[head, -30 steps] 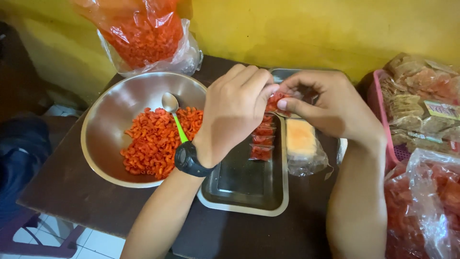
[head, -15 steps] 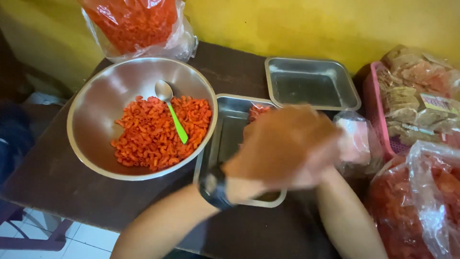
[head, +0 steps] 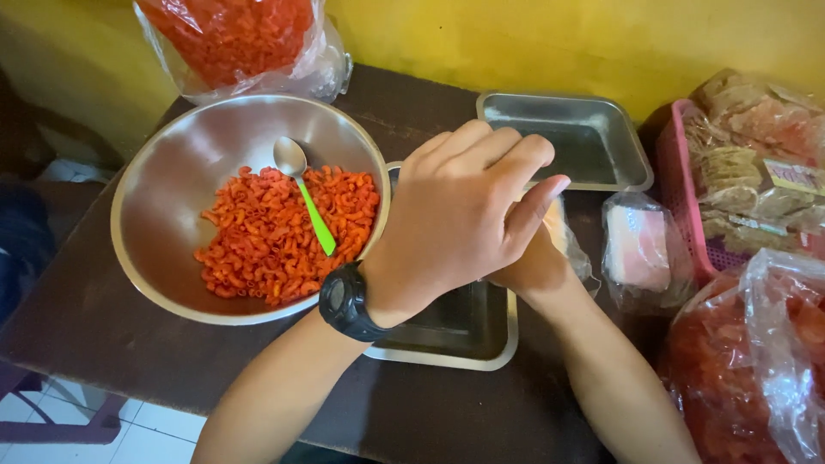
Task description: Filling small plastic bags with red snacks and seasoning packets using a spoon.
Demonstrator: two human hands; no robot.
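Observation:
My left hand [head: 464, 206], with a black watch on the wrist, lies palm down with its fingers together over a small steel tray [head: 455, 335]. It covers most of my right hand [head: 533, 271], which sits under it at the tray's right edge. Whatever is between the two hands is hidden. To the left stands a big steel bowl [head: 129, 249] holding red-orange macaroni snacks [head: 275, 232] and a spoon with a green handle [head: 301, 189].
A second steel tray [head: 584, 129] stands at the back. A small plastic bag with a pink pack [head: 640, 249] lies right of my hands. A pink basket [head: 679, 189] of crackers and a bag of red snacks [head: 756, 369] fill the right side. Another large snack bag [head: 232, 34] stands behind the bowl.
A second ago both hands pinched a small red packet above the tray. They have since come down and toward me, and my left hand now lies over my right.

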